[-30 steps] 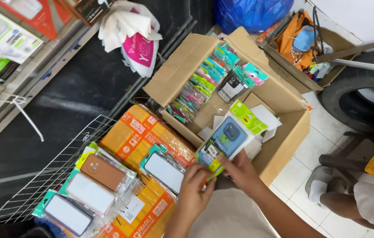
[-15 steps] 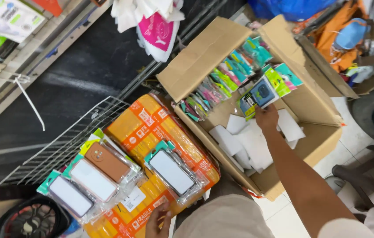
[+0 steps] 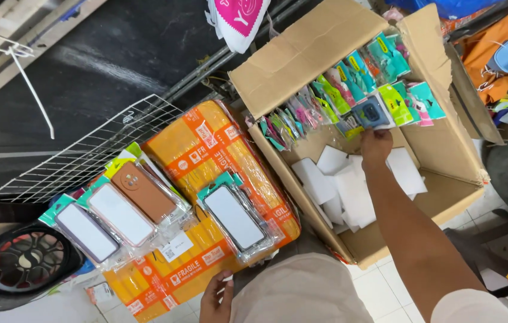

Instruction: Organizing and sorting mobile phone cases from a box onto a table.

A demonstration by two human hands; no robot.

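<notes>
Right hand (image 3: pixel 376 145) pinched a blue packaged phone case (image 3: pixel 371 113) among the row in the brown cardboard box (image 3: pixel 439 143); left hand (image 3: pixel 216 298), fingers curled, rested on the orange taped parcel (image 3: pixel 206 179).

1. The open corrugated cardboard box (image 3: pixel 445 128) is plain tan, with white paper sheets (image 3: pixel 349 185) on its floor.
2. The row of small packets (image 3: pixel 337 96) at its far side runs teal, lime green and pink.
3. The flat packaged phone case (image 3: pixel 371 113) at the right hand (image 3: pixel 376 145) is blue-grey.
4. The wrapped parcel (image 3: pixel 206 152) is yellow, banded with orange tape.
5. On it lie a brown case (image 3: pixel 145 192) and a white-faced one (image 3: pixel 233 218), teal-trimmed.
6. The wire grid (image 3: pixel 95 146), left, is white.
</notes>
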